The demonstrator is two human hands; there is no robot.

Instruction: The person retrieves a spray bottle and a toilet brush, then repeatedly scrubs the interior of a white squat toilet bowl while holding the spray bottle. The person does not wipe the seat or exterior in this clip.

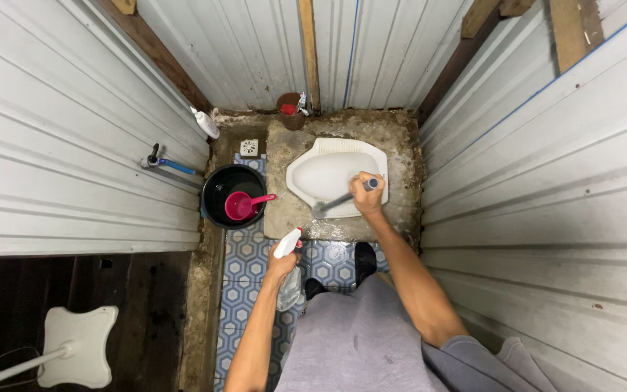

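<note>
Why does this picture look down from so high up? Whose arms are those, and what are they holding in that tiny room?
There is only one picture, taken by a camera worn on a person's head, so you look down just as that person does. The two bare arms belong to them.

The right hand grips the handle of a toilet brush, whose head rests on the front edge of the white squat toilet, a toilet set low in a concrete slab. The left hand holds a clear spray bottle with a white and red nozzle.

To the left of the toilet stands a black bucket with a pink scoop inside. A blue tap sticks out of the metal wall above it. The floor has blue patterned tiles.
</note>
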